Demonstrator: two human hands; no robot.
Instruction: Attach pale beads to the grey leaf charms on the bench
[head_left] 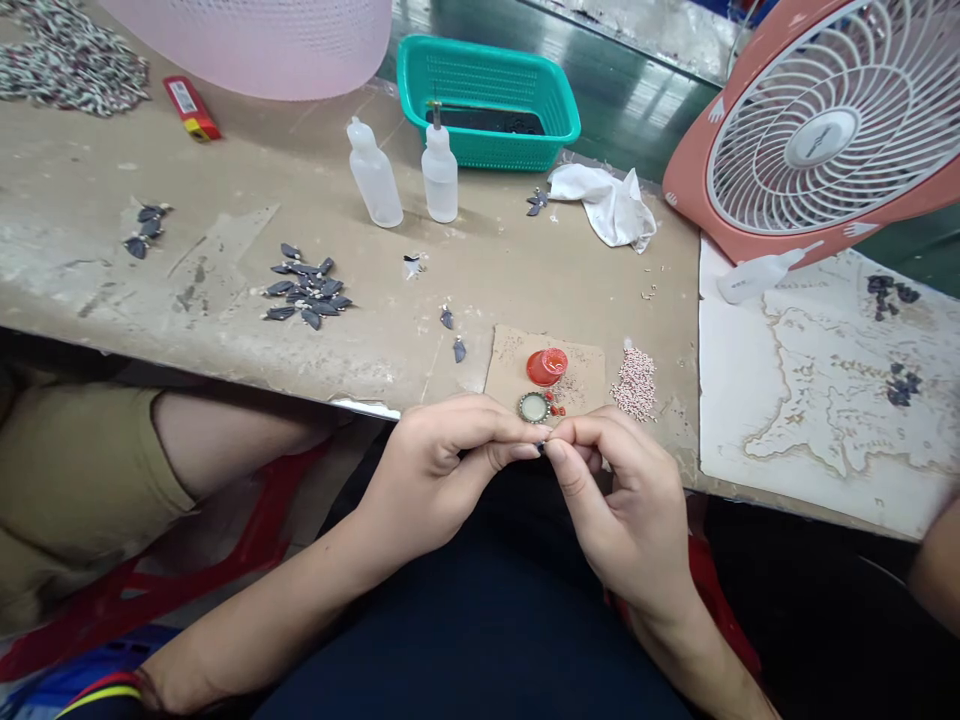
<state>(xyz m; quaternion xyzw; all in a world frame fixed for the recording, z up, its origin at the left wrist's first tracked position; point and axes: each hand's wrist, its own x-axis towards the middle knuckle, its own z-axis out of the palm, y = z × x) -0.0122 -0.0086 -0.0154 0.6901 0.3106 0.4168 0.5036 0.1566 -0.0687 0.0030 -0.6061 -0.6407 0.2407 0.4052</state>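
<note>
My left hand (450, 465) and my right hand (626, 490) meet at the table's front edge, thumb and forefinger of each pinched together. A small dark grey piece (541, 448) shows between their fingertips, mostly covered by them. Just beyond, on a square of cardboard (510, 350), stand a red cup-shaped cap (547, 366) and an upturned bottle cap (534, 407). Small red bits (555, 408) lie beside the bottle cap. To the right is a heap of tiny pinkish-white beads (635, 385). Two dark leaf-shaped pieces (459, 349) with pale tips lie left of the cardboard.
A pile of dark leaf-shaped pieces (309, 290) lies left of centre. Behind stand two squeeze bottles (441, 185), a green basket (487, 150) and a white cloth (607, 200). A pink fan (697, 200) fills the right back. People sit at both sides.
</note>
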